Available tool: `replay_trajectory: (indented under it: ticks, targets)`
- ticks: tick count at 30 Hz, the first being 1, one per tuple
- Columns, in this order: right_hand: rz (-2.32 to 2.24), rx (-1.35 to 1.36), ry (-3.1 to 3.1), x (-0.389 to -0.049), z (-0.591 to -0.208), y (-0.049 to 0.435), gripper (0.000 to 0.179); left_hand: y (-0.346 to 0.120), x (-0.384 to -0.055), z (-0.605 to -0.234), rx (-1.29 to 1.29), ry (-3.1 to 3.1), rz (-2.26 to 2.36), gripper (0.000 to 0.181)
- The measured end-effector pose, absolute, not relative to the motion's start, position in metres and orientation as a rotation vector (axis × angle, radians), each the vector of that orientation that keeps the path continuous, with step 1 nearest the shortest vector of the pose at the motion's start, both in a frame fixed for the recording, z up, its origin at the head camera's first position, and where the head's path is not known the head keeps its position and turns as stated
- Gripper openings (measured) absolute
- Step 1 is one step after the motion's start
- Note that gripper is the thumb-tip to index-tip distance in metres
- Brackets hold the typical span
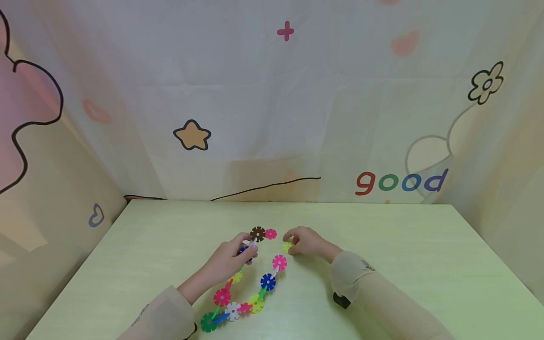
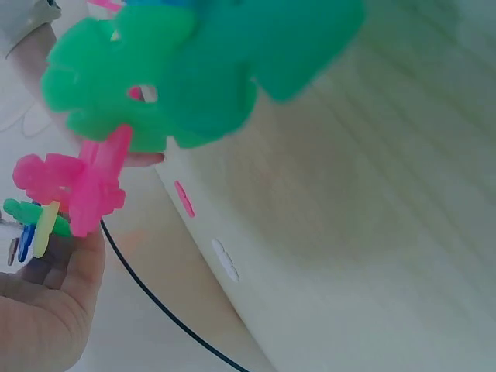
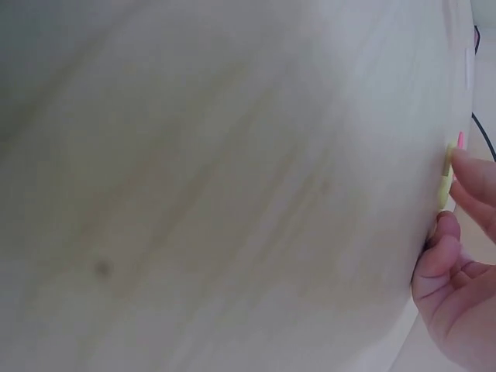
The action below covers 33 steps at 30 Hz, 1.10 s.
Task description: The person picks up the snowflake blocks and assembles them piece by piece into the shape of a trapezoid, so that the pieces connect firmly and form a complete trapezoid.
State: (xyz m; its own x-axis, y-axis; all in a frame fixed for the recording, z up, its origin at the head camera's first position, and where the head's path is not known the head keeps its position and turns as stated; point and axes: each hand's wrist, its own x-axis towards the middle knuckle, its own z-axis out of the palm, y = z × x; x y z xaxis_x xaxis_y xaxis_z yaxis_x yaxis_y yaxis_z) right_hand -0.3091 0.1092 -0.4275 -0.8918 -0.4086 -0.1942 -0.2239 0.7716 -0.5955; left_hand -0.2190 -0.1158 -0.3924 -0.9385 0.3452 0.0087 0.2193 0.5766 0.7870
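A chain of notched plastic snowflake discs hangs in a curve, with a dark green disc (image 1: 208, 322) at its low end. My left hand (image 1: 225, 259) grips it near a dark blue disc (image 1: 244, 253), which the fingers partly cover. Just past those fingers are a brown disc (image 1: 257, 233) and a small pink disc (image 1: 270, 233); whether these two are joined is unclear. The chain's other end is a pink disc (image 1: 279, 262). My right hand (image 1: 307, 242) pinches a yellow disc (image 1: 287, 247) between thumb and fingers, apart from the chain. Large green discs (image 2: 147, 85) fill the left wrist view's top.
Under the hands is a pale wooden table (image 1: 403, 264). A printed cloth (image 1: 272, 118) rises behind and at both sides. Near my right sleeve sits a small black object (image 1: 341, 300). Pink (image 2: 184, 199) and white (image 2: 225, 260) pieces show against the table in the left wrist view.
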Motion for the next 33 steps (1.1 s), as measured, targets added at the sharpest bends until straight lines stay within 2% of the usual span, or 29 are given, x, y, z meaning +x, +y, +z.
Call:
replay_trajectory:
  ticks: [11,21,30,33]
  targets:
    - [-0.856,-0.522,2.645,-0.307,-0.425,0.114,0.02,-0.113,-0.22,-0.394,0.34,2.704,1.381,0.042]
    - [-1.098,-0.462,2.621,-0.295,-0.422,0.129,0.014,-0.111,-0.218,-0.398,0.313,2.733,1.417,0.04]
    - [-1.443,-0.522,2.578,-0.28,-0.405,0.127,0.015,-0.104,-0.218,-0.399,0.335,2.667,1.513,0.058]
    - [-1.503,-0.56,2.567,-0.274,-0.4,0.121,0.014,-0.101,-0.219,-0.401,0.362,2.667,1.532,0.059]
